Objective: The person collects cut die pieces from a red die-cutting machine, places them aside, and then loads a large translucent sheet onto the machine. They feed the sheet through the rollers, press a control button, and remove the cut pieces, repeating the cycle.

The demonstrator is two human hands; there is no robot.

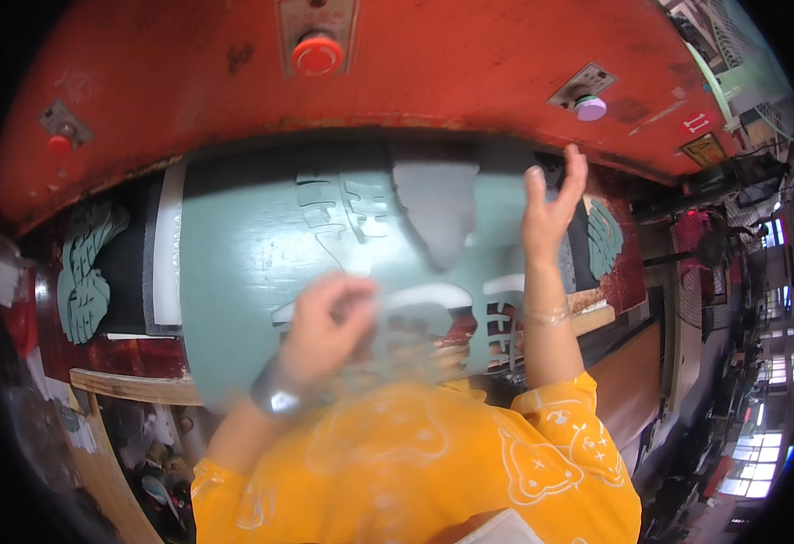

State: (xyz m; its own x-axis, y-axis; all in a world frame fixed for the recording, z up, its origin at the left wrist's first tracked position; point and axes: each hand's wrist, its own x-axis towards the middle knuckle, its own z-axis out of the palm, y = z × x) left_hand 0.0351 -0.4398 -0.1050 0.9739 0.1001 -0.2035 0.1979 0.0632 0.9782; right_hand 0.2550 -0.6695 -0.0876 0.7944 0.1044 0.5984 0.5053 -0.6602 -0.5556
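A grey-green sheet with cut-out slots and curved openings lies across the work surface in front of me. Over its near part is my left hand, fingers curled and smeared by motion; whether anything is in them does not show. My right hand is raised at the sheet's right side, thumb and fingers apart, holding nothing. On the sheet's far middle rests a dark grey plate-like piece tapering to a point toward me. Cut strips at the sheet's near edge are blurred.
A red machine body spans the far side, with a red push button and a pale button. Stacked green cut pieces lie at left and right. A wooden rail runs along the near left.
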